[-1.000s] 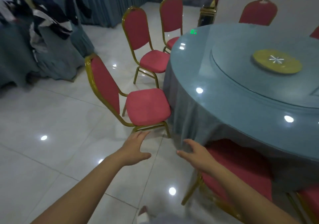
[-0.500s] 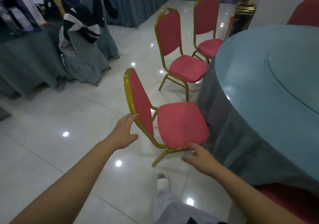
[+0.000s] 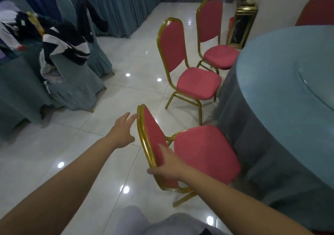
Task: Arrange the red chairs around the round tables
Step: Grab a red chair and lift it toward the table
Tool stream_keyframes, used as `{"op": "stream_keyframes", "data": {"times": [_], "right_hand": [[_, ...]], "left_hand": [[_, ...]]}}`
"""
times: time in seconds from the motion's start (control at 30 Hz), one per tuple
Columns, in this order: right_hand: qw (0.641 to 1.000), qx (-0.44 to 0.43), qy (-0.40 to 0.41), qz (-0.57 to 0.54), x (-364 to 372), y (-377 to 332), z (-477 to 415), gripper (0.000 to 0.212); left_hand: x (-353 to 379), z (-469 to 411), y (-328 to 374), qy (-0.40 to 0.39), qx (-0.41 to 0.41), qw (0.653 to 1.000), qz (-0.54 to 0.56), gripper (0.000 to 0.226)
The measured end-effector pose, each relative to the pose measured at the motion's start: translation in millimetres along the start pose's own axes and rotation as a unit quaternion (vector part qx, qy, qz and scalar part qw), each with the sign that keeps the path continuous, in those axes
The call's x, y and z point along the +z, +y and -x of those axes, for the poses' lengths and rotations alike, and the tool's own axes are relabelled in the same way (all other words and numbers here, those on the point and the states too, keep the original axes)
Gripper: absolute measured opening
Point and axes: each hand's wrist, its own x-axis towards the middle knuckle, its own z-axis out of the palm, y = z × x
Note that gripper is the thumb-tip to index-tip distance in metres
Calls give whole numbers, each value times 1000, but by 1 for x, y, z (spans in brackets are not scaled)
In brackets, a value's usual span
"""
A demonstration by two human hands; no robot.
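Note:
The nearest red chair (image 3: 204, 151), with a gold frame, stands beside the round table (image 3: 282, 93) draped in blue-grey cloth, its seat toward the cloth. My left hand (image 3: 122, 131) reaches with straight fingers to the top left of its backrest, fingertips at the gold rim. My right hand (image 3: 169, 164) lies flat on the lower red face of the backrest. A second red chair (image 3: 195, 82) and a third red chair (image 3: 216, 54) stand farther along the table's edge. Another red chair back (image 3: 318, 10) shows behind the table.
Covered chairs (image 3: 72, 82) with dark and white clothes draped over them stand at the left. A long skirted table (image 3: 115, 10) runs along the back. A gold-framed stand (image 3: 241, 26) is by the wall. Glossy white floor tiles (image 3: 72, 144) lie between.
I have stepped closer to the nearest chair. My left hand rose to the backrest's top rim, and my right hand moved from below the seat onto the backrest's front.

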Motion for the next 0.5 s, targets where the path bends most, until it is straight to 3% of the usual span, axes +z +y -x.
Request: {"op": "stream_keyframes", "data": {"times": [0.1,0.23,0.4,0.5], "right_hand": [[997,49,28,47,26,-17,-28,100],[976,108,186,15,45,-29,-49,63],[942,175,275,-81,68,-45,-34,55],[917,224,310,-110,83,-46,-8,51]], "left_hand": [[-3,-57,-24,-34,45,997,-58,104],[-8,-123,-42,-61,154,981,-99,99],[-5,-165,-44,-109,266,954,-88,70],[-2,-160,-39,-166,348,919,-87,49]]}}
